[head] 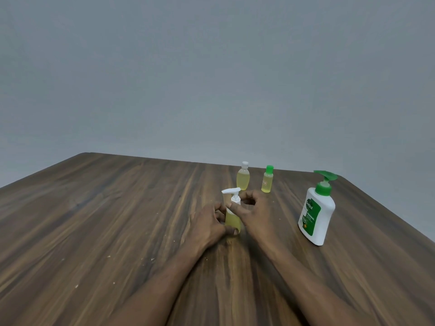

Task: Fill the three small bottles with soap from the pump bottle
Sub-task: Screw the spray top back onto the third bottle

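A small clear bottle with a white pump top (232, 217) stands mid-table, filled with yellow soap. My left hand (209, 223) grips its body from the left. My right hand (253, 209) holds it from the right, fingers curled at the white pump collar. Behind them stand two more small bottles of yellow soap: one with a white cap (243, 176) and one with a green cap (267, 179), both capped and upright. The large white pump bottle with a green pump (316, 210) stands alone to the right.
The wooden table (106, 220) runs to a far edge just behind the small bottles and a right edge past the pump bottle. Small crumbs dot its left part. A plain grey wall is behind.
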{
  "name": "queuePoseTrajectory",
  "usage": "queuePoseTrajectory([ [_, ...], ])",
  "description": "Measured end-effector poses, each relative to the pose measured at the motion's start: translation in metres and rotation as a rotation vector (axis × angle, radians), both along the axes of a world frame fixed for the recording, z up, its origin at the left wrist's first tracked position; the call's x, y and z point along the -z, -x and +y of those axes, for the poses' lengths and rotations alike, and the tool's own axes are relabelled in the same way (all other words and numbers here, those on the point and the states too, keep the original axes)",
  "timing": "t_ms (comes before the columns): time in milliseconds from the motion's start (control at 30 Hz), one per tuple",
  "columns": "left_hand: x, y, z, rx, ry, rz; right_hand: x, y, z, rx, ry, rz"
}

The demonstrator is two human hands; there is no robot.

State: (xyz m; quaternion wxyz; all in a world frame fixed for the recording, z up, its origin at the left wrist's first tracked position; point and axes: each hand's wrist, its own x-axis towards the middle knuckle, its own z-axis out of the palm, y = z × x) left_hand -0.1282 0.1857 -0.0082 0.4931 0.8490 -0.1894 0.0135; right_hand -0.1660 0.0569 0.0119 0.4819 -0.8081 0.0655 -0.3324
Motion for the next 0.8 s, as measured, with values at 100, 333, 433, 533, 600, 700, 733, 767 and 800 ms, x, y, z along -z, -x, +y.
queuePoseTrajectory([
  [100, -0.001, 0.001, 0.0, 0.004, 0.0, 0.006, -0.003, 0.0, -0.005, -0.089, 0.024, 0.015],
  [333, 0.0, 0.001, -0.001, 0.002, 0.009, -0.021, 0.003, -0.001, 0.005, 0.079, 0.111, -0.012],
  [433, 0.0, 0.001, 0.0, 0.003, 0.013, -0.019, -0.001, -0.003, 0.001, 0.016, 0.037, -0.037],
  [533, -0.001, 0.001, -0.001, 0.002, 0.026, -0.004, -0.004, -0.004, -0.007, -0.105, -0.032, -0.029],
  [600, -0.001, 0.002, 0.0, 0.014, 0.027, 0.006, -0.002, -0.004, -0.009, -0.126, -0.027, -0.012],
  [700, -0.001, 0.002, 0.0, 0.012, 0.024, 0.008, 0.002, -0.006, -0.009, -0.073, 0.12, -0.002],
  [733, -0.001, 0.003, 0.0, 0.009, 0.026, 0.007, 0.003, -0.006, -0.008, -0.039, 0.167, -0.001],
  [767, -0.001, 0.003, 0.0, 0.004, 0.03, 0.008, 0.004, -0.006, -0.007, -0.002, 0.189, 0.0],
  [800, -0.001, 0.004, -0.001, -0.001, 0.035, 0.009, 0.005, -0.006, -0.006, 0.032, 0.197, -0.002],
])
